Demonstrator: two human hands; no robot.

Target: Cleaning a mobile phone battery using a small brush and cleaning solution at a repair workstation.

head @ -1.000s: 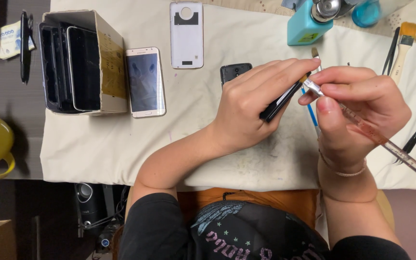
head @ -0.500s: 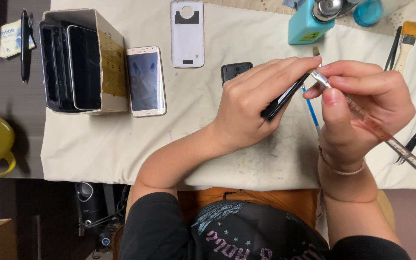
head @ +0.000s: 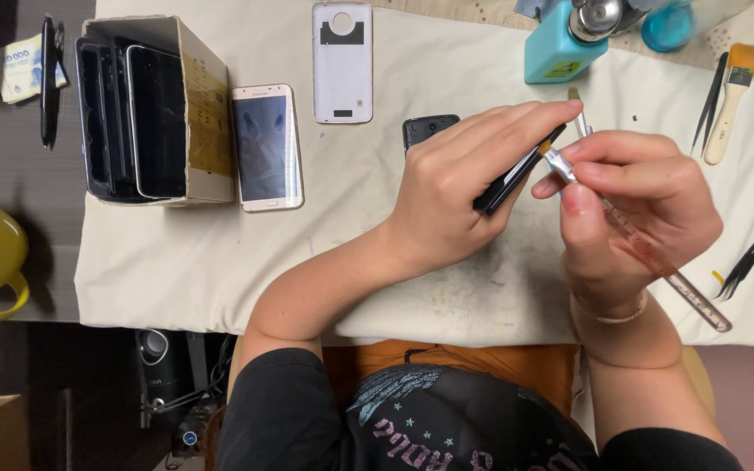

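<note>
My left hand (head: 460, 187) is closed around a thin black phone part (head: 512, 179), held tilted above the cloth-covered table (head: 377, 253). My right hand (head: 634, 209) grips a small brush with a clear pinkish handle (head: 669, 275) and a metal collar, its tip against the upper edge of the black part. A dark phone piece (head: 425, 129) lies on the cloth just behind my left hand, partly hidden by the fingers.
A cardboard box (head: 154, 109) holds several dark phones upright at the left. Beside it lie a white phone (head: 265, 146) and a white back cover (head: 342, 61). A teal dispenser bottle (head: 560, 48), a yellow-bristled brush (head: 728, 100) and black tweezers (head: 748, 260) sit at the right.
Both hands have shifted slightly upward together. The brush tip has slid a little along the black part's edge.
</note>
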